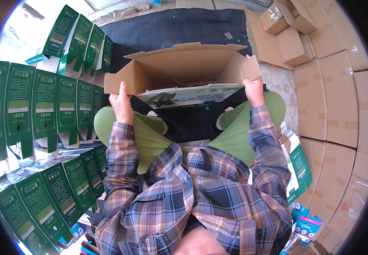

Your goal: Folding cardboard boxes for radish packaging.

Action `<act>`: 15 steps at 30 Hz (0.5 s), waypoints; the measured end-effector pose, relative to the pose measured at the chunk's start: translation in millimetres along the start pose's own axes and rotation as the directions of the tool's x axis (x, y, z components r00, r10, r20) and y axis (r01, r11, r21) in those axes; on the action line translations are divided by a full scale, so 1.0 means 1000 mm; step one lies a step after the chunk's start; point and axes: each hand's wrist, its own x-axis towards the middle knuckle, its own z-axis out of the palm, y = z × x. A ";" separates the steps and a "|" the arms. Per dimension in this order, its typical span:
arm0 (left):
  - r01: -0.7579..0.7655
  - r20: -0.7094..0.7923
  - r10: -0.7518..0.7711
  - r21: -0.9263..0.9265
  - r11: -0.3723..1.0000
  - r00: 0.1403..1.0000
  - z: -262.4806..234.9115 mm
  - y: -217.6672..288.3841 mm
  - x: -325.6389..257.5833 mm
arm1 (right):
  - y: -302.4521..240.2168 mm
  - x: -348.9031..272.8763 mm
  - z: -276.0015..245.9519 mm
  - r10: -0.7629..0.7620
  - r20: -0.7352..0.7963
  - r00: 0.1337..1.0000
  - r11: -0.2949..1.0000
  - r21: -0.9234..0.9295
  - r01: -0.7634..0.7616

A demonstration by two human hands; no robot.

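Observation:
An opened carton (184,68), plain brown inside with a printed white and green outer face, is held in front of me between my knees. My left hand (121,104) grips its left end flap, thumb on top. On the opposite end, my right hand (253,91) is closed on the right end flap, with some fingers hidden behind the cardboard. The carton's top is open toward me and its far flap stands up. A thin strand lies inside near the bottom.
Rows of green printed cartons (44,104) stand at my left. Sealed brown boxes (339,97) are stacked at my right, with open boxes (293,44) at the far right. A black mat (171,27) covers the floor. A green and white carton (299,168) stands by my right elbow.

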 end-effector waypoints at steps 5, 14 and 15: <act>0.036 -0.029 -0.035 0.025 0.999 0.999 0.000 0.004 0.004 | 0.008 0.003 -0.005 0.102 -0.083 0.991 0.987 0.135 -0.090; -0.400 0.120 0.686 0.877 0.265 0.717 0.008 0.046 0.009 | -0.003 -0.008 -0.003 0.313 -0.056 0.948 0.894 0.353 -0.275; -0.322 0.248 0.639 0.947 -0.001 0.728 0.017 0.050 0.007 | -0.006 -0.008 -0.003 0.342 -0.048 0.939 0.881 0.365 -0.302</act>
